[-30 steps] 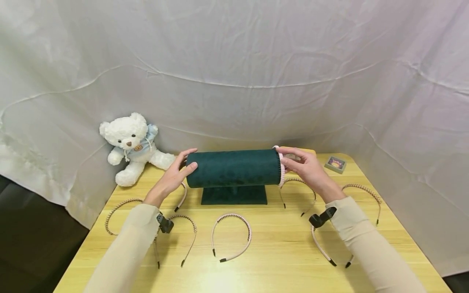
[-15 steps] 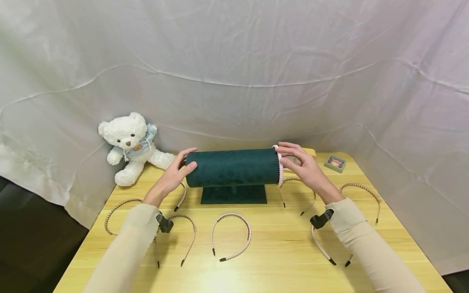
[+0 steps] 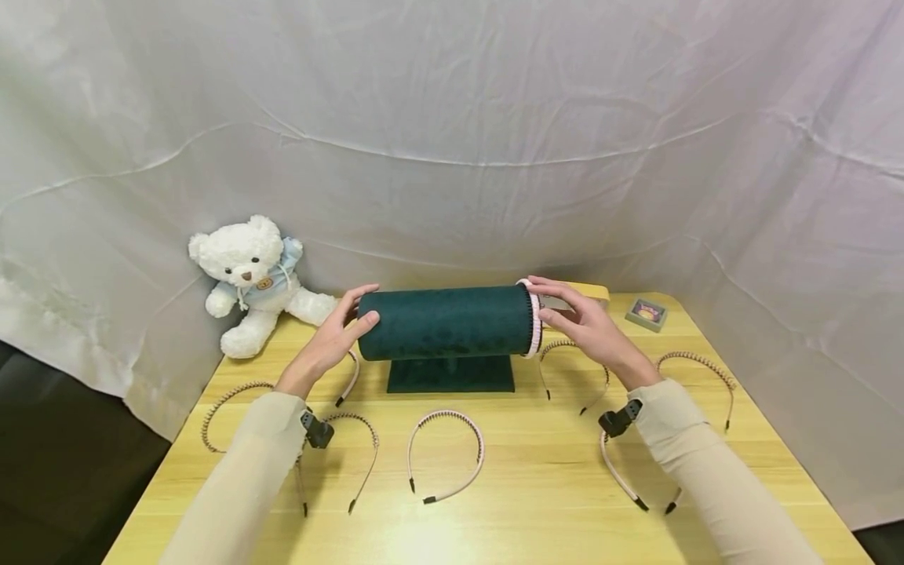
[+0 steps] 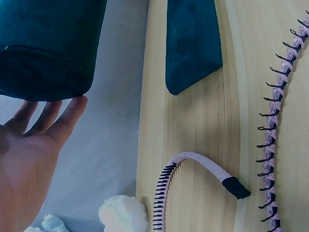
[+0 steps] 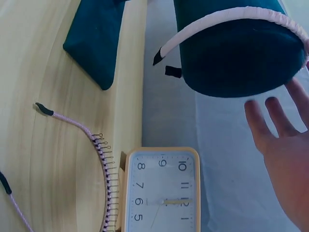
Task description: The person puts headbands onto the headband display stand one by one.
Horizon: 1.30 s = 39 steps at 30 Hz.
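A dark green velvet headband stand [image 3: 445,322], a horizontal roll on a flat base, stands mid-table. My left hand [image 3: 332,337] spans its left end, thumb on the front and fingers reaching over the edge. In the left wrist view, straight fingers touch the roll's end rim. Around the roll's right end sits a pink padded headband [image 3: 534,318] with black teeth; its black tips show below the roll in the right wrist view [image 5: 158,57]. My right hand [image 3: 589,326] touches this headband with extended fingertips and thumb, the lower fingers free in the air.
Several headbands lie on the wooden table, one pink [image 3: 482,451] at front centre, others to left and right. A white teddy bear [image 3: 247,255] sits at back left. Behind my right hand stands a yellow-framed clock [image 5: 197,193]; a small grey box [image 3: 646,315] lies at back right.
The pink headband has slid slightly left along the roll from its right end. My right fingers have loosened from a pinch and straightened against it. My left hand stays put.
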Tool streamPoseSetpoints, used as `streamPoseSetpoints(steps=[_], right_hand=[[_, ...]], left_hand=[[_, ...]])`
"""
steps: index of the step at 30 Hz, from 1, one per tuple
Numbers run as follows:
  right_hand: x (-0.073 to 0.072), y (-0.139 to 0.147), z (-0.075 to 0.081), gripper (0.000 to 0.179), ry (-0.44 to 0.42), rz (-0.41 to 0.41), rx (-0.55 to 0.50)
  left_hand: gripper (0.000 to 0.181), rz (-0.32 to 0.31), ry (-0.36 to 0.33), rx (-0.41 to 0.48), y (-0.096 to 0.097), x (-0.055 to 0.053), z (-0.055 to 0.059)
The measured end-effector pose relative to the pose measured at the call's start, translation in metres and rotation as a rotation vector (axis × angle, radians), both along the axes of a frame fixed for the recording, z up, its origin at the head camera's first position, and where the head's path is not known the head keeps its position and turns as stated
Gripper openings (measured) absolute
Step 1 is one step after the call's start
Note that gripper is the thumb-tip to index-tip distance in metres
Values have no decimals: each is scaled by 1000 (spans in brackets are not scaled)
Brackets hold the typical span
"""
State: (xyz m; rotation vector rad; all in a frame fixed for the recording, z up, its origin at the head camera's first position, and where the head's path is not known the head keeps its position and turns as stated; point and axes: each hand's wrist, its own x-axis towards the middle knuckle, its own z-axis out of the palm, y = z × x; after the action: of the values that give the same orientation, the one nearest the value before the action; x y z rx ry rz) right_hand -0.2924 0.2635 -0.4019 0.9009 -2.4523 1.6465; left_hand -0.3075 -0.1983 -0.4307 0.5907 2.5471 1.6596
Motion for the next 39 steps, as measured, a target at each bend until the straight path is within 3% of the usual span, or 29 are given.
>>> streamPoseSetpoints(steps=[16, 28, 39], right_hand=[[-8, -21, -3, 43, 60, -10, 38], [-11, -33, -1, 42, 114, 13, 125], [-10, -34, 4, 48, 181, -25, 211]], left_hand=[[60, -5, -4, 3, -1, -1, 0], [61, 0, -7, 8, -1, -2, -1], [62, -2, -8, 5, -1, -1, -1]])
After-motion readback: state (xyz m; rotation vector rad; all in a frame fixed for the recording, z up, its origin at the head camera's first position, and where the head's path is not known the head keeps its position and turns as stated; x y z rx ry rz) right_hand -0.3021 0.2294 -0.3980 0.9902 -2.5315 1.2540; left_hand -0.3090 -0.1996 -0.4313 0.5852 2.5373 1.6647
